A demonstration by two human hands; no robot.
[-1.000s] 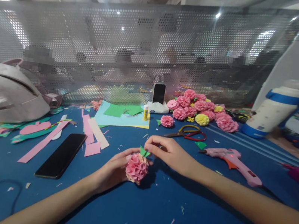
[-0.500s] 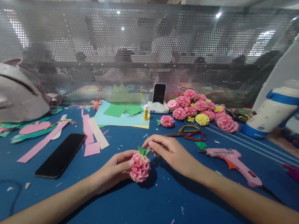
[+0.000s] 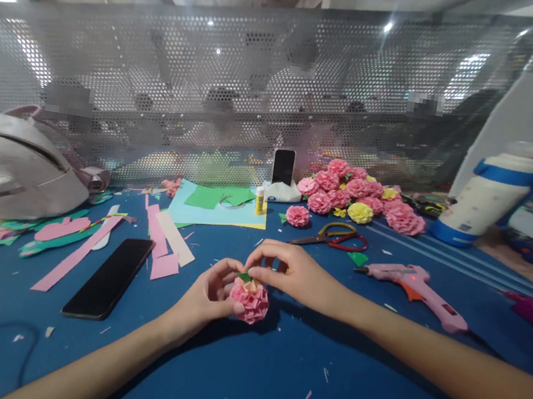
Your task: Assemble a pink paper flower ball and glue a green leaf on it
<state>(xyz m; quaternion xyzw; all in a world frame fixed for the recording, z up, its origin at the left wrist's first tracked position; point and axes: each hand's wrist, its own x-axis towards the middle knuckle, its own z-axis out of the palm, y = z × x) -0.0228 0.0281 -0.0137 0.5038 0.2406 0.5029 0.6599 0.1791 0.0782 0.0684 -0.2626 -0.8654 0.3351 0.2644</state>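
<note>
A round pink paper flower (image 3: 251, 303) with folded petals is held just above the blue table in the middle of the view. My left hand (image 3: 203, 296) grips its left side, the thumb on the petals in front. At the top of the flower sits a green paper leaf (image 3: 245, 277). My right hand (image 3: 289, 272) comes in from the right, its thumb and index finger pinched at that leaf. The fingertips partly cover the leaf.
A pink glue gun (image 3: 418, 292) lies right of my hands, its cable trailing right. Behind them are scissors (image 3: 336, 235), a glue stick (image 3: 259, 200) and a pile of paper flowers (image 3: 356, 190). Left lie a black phone (image 3: 108, 277) and paper strips (image 3: 79, 251). A bottle (image 3: 493, 191) stands right.
My right hand has moved left onto the green leaf and pinches it. The leaf, upright before, is now bent and partly covered. My left fingers have shifted up toward it.
</note>
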